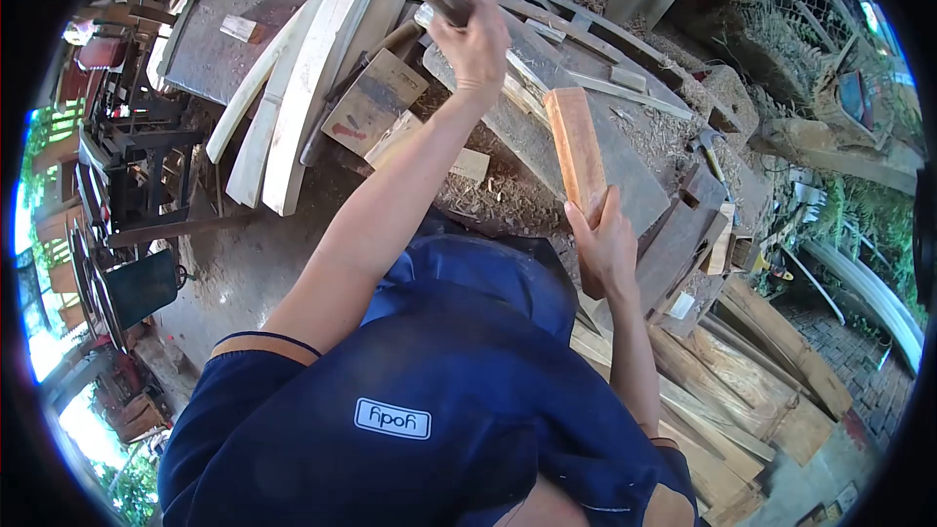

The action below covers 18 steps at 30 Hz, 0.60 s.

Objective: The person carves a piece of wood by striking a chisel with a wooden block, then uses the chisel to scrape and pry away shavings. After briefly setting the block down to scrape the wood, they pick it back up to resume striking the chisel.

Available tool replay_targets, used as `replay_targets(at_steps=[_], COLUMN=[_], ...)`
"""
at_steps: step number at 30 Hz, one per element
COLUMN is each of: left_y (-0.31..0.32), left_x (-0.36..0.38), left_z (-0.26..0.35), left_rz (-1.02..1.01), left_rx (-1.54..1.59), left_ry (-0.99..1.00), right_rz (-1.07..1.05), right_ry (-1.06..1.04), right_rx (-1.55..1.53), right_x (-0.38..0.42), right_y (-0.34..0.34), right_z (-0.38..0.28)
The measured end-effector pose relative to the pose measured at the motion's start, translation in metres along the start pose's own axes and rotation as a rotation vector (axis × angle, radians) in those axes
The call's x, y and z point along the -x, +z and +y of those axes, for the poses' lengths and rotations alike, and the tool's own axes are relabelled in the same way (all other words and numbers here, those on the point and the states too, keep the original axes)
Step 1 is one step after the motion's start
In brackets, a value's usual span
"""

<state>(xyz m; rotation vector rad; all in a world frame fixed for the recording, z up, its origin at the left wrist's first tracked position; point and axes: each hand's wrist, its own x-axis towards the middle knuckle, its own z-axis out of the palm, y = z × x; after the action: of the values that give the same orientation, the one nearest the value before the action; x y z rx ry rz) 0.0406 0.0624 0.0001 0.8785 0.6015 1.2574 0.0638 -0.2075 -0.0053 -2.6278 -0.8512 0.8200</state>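
Observation:
My left hand (473,49) is raised over the far side of the workbench, fingers wrapped round a short, dark brown wooden-looking piece (446,2). That piece is blurred, and a pale shiny part shows beside its lower end. In my right hand (607,244) is a reddish-brown wooden block (576,146), long and square-edged, tilted up over the bench. Its lower end shows below my fingers. Under and beyond the block lies a grey board (615,166) on the bench. A wooden box with red marks (376,102) sits below my left forearm.
Long pale curved boards (327,78) lean across the left of the bench. Wood shavings (508,200) cover the area before me. A claw hammer (711,151) lies at right. Planks (742,371) are stacked at lower right, and dark furniture frames (146,185) stand at left.

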Motion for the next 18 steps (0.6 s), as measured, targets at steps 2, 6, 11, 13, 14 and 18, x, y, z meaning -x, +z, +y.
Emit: replay_targets(at_steps=[2, 6, 11, 13, 14, 18], left_y=[-0.004, -0.023, -0.023, -0.019, -0.016, 0.004], left_x=[-0.013, -0.045, -0.04, -0.035, -0.034, -0.018], left_z=[-0.002, -0.021, -0.009, -0.006, -0.004, 0.006], left_rz=[0.183, 0.518, 0.661, 0.491, 0.357, 0.022], left_rx=[0.022, 0.007, 0.107, 0.178, 0.133, 0.006], left_ry=[-0.025, -0.002, -0.116, 0.042, 0.095, 0.221], right_rz=[-0.003, -0.039, -0.033, -0.045, -0.045, -0.047], right_ry=[-0.011, -0.01, -0.018, -0.011, -0.011, -0.018], right_rx=[-0.023, -0.059, -0.046, -0.053, -0.06, -0.074], right_x=[0.0, -0.002, -0.003, -0.003, -0.002, -0.004], right_y=[-0.001, -0.007, -0.01, -0.009, -0.009, -0.008], right_z=[0.0, 0.002, 0.003, 0.004, 0.004, 0.006])
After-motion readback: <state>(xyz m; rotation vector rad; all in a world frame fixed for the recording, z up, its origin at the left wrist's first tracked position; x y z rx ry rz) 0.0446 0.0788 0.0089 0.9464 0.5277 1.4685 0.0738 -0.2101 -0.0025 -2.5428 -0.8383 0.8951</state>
